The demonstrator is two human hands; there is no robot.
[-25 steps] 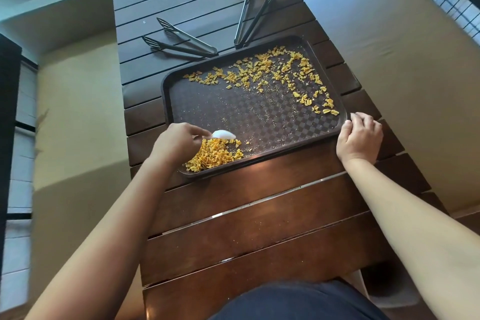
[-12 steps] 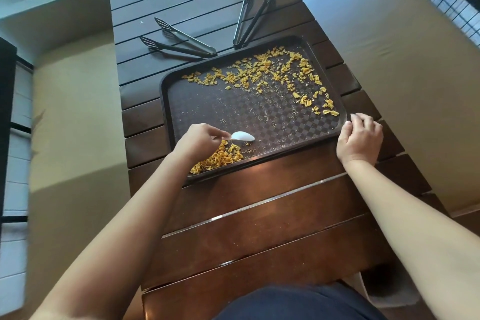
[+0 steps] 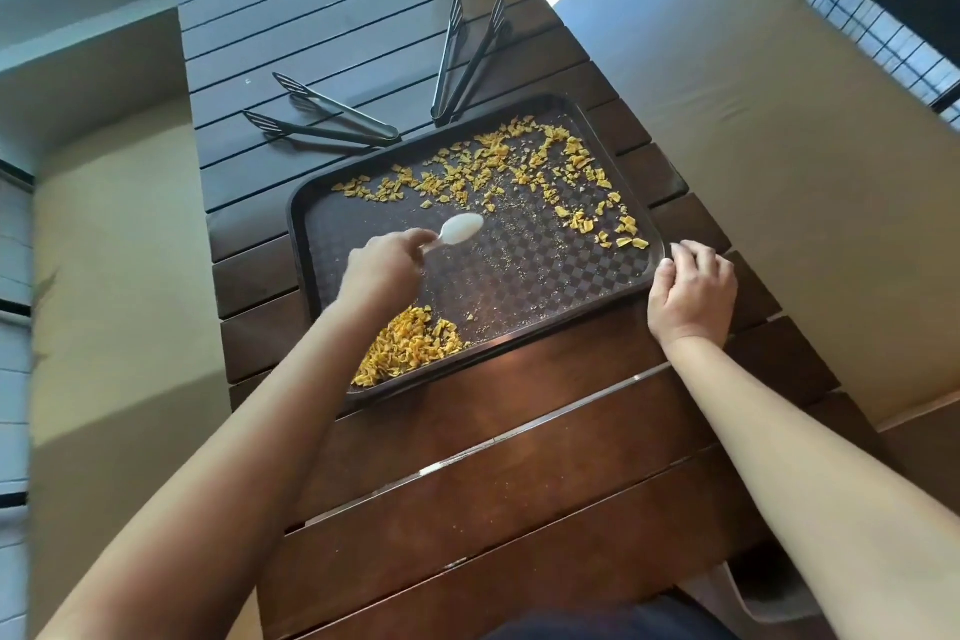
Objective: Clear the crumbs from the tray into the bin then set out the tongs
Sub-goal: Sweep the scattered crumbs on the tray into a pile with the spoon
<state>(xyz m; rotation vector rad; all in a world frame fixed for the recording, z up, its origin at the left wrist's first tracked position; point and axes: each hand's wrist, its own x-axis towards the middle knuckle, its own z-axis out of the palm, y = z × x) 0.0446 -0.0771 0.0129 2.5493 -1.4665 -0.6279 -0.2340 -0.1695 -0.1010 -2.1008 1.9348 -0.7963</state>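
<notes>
A dark checkered tray lies on the slatted wooden table. Yellow crumbs are heaped in a pile at its near left corner, and loose crumbs are scattered along its far side and right part. My left hand grips the handle of a white plastic spoon, whose bowl hovers over the tray's middle, just short of the far crumbs. My right hand holds the tray's right rim. Two dark tongs lie beyond the tray: one pair at far left, another at far middle.
Cushioned benches run along both sides of the table, the right one wide and olive. A dark railing stands at the far right. A pale bin edge shows below the table's near right end.
My left hand has lifted the spoon away from the crumb pile and carried it toward the far middle of the tray. My right hand stays on the rim.
</notes>
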